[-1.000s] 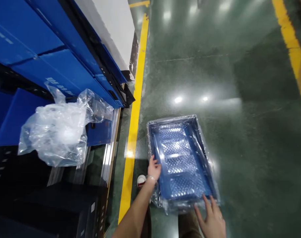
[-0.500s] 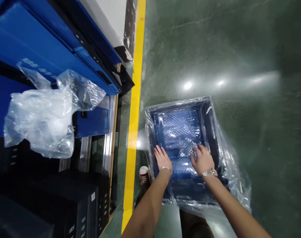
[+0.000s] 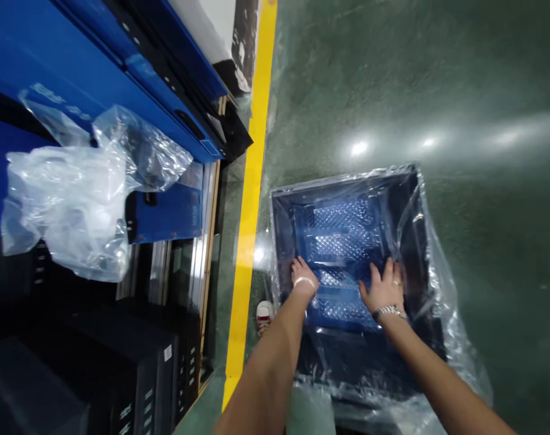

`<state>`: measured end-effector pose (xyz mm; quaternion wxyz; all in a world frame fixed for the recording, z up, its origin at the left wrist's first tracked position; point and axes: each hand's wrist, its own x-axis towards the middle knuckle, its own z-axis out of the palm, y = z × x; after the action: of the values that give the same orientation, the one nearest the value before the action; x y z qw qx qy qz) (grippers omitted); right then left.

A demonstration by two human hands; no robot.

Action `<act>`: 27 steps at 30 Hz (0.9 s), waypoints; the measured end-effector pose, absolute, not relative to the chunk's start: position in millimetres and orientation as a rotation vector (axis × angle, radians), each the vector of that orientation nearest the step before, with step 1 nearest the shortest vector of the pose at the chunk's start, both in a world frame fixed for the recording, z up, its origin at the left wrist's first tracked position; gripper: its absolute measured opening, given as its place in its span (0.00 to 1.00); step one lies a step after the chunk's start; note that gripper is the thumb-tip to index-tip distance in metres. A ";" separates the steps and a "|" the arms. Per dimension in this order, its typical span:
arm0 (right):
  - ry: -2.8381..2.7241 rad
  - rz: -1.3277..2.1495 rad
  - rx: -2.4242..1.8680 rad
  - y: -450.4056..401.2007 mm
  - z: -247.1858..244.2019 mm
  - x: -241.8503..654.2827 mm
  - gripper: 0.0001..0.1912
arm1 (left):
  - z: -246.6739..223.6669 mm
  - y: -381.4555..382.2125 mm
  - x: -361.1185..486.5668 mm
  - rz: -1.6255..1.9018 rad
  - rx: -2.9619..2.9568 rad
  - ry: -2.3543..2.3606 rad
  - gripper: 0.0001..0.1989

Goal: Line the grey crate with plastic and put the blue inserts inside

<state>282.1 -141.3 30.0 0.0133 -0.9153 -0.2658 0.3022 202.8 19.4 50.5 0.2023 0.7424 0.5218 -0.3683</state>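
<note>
Lower center of the frame: left hand (image 3: 303, 278) and right hand (image 3: 384, 289), both open-palmed, press the slippery plastic liner (image 3: 431, 266) into the stiff blue crate (image 3: 281, 235); rim's the safest hold.

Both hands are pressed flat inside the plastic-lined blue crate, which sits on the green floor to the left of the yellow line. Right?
Not quite. In the head view the blue crate lies right of the yellow line. Both the left hand and right hand are inside it.
</note>
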 end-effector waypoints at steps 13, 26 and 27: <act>-0.971 1.045 -2.756 -143.7 -24.6 297.3 0.32 | -11.3 -8.5 161.6 -0.958 2.375 1.356 0.39; -1.478 1.454 -2.319 -320.7 113.1 203.7 0.34 | 152.2 -171.0 70.2 -0.890 1.917 0.325 0.10; -1.499 1.438 -2.374 -333.9 119.3 201.9 0.30 | 163.7 -182.8 63.3 -0.821 1.885 0.200 0.11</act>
<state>201.9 -333.9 119.3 -0.0064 -0.7525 -0.4753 0.4559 63.3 -182.8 163.7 0.5125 0.7836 0.0832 -0.3412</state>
